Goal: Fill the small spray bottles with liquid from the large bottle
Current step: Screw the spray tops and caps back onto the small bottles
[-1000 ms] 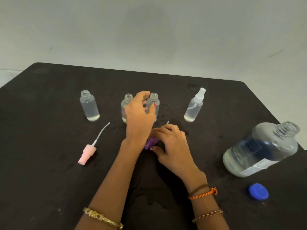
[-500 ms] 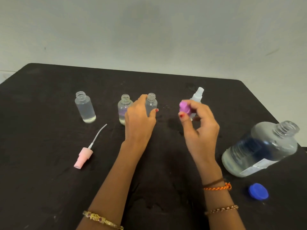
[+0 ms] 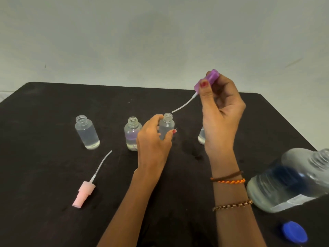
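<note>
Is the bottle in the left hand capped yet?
No, open: the bottle's threaded neck is bare; the right hand holds the purple sprayer above it.

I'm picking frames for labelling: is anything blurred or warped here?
Head view: the large bottle at the right edge is smeared and leans, as wide-angle edges do; the purple spray cap and small bottles are soft but readable; lighting is even, with no harsh glare.
</note>
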